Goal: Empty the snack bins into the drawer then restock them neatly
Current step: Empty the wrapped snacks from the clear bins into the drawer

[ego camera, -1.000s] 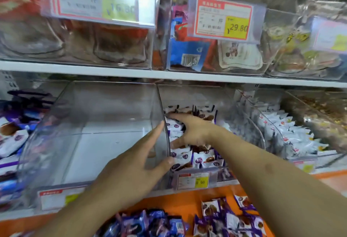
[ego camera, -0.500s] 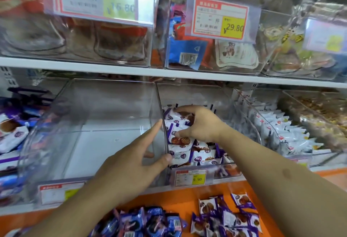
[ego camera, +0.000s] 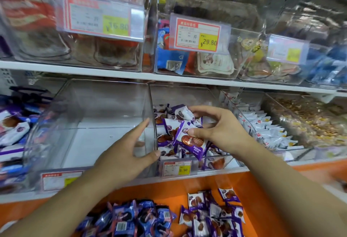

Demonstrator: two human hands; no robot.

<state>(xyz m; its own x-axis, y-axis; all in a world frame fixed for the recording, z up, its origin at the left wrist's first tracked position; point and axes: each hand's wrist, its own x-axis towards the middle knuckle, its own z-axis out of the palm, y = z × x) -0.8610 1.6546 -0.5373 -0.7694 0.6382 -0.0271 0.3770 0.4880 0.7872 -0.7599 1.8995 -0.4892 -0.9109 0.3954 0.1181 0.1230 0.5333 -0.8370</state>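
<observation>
Left hand (ego camera: 122, 158) pinching clear bin (ego camera: 90, 124) wall, right hand (ego camera: 217, 128) gripping snack packets (ego camera: 185, 133), orange drawer (ego camera: 169, 191)

1. a white upper shelf board (ego camera: 112, 74) is running across the shop fixture, edge to edge.
2. yellow-and-red price tags (ego camera: 195, 33) are hanging along its front edge.
3. even, soft light is glaring off the plastic fronts above it.
</observation>
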